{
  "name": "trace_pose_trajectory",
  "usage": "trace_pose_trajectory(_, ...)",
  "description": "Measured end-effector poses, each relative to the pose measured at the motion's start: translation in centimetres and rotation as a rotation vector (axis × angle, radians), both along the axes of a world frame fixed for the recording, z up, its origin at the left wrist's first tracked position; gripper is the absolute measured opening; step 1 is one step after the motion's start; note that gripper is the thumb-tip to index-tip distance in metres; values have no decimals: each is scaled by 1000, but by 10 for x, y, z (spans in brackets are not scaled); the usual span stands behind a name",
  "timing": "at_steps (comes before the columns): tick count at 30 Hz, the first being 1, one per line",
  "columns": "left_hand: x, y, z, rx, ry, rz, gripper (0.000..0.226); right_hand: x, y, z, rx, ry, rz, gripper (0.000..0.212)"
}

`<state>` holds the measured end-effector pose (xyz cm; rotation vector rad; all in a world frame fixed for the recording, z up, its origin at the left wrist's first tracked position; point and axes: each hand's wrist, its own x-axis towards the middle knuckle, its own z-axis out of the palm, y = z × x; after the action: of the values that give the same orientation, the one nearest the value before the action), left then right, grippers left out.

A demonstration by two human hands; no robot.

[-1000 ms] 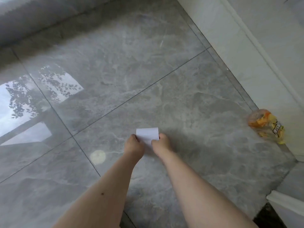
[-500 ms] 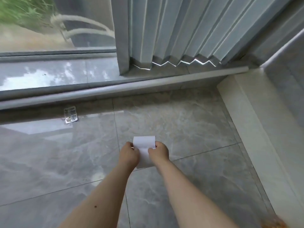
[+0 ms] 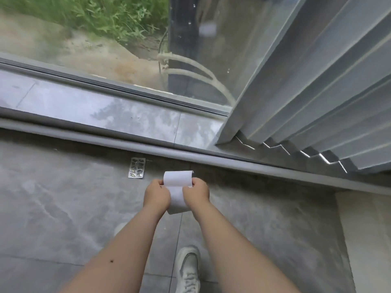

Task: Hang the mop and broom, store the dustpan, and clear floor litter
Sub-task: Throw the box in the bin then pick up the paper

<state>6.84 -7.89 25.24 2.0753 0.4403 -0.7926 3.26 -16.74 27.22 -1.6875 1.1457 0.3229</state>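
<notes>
Both hands, left hand (image 3: 157, 194) and right hand (image 3: 196, 194), pinch a smooth white paper slip (image 3: 177, 187), curled over; a foil blister pack (image 3: 137, 168) lies on grey marbled floor (image 3: 63, 208).

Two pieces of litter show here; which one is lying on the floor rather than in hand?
The silver blister pack, flat on the floor by the sill. The white paper is pinched between left hand and right hand.

below me is a grey marble-tiled floor (image 3: 63, 208), with my pale sneaker (image 3: 189, 269) on it. ahead, a raised sill (image 3: 105, 115) runs under a glass window (image 3: 105, 49); pleated grey curtains (image 3: 317, 92) hang at right, grass (image 3: 95, 15) outside.
</notes>
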Motion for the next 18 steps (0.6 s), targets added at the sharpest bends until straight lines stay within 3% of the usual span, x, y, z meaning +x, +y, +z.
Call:
trace_pose_trajectory(11,89,30,-77,129,59,195,40,96,3,-78,13,94,253,24)
trace_pose_trajectory(18,142,51,-165,271,88,61,40,134,28,-164,23,119,247,26)
